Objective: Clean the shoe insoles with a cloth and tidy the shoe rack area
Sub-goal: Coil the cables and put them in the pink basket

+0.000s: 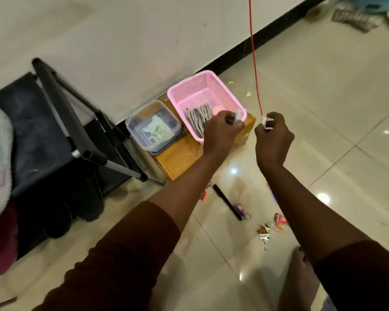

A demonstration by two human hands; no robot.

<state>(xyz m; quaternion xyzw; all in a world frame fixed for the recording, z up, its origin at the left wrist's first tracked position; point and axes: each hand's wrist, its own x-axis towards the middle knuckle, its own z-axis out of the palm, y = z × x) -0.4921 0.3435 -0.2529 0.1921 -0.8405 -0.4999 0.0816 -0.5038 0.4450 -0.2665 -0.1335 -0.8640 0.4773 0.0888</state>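
Far left: shoe rack (61, 102), black fabric on grey tubes, against the wall. No insoles visible from here. The greenish thing inside the clear lidded container (153, 127) might be a cloth, can't confirm. The container sits on a cardboard box (177, 158), and the pink basket (222, 86) is beside it on the same box, with grey laces (199, 116) inside.

Left hand (220, 133) is over the basket's near corner, fingers curled round a white cylinder (239, 114). Its long axis runs up and slightly right, top end sticking out of the fist.

Right hand (273, 140) is just beside it, clear of the box, fingertips pinching a white tab (266, 122) at the end of a red cord (254, 59). The cord's long axis is near vertical and it runs out of the top of view. Can't see what it's fixed to.

Risks:
- Pulling the cord down could yank whatever is at the top.
- Letting go of the tab lets the cord swing, possibly into the basket.
- Weight on the basket's near corner could tip it; it sits close to the box edge.
- A black stick (227, 202), keys (265, 235) and other small bits lie on glossy tile underfoot, so there's a slip or crush hazard.
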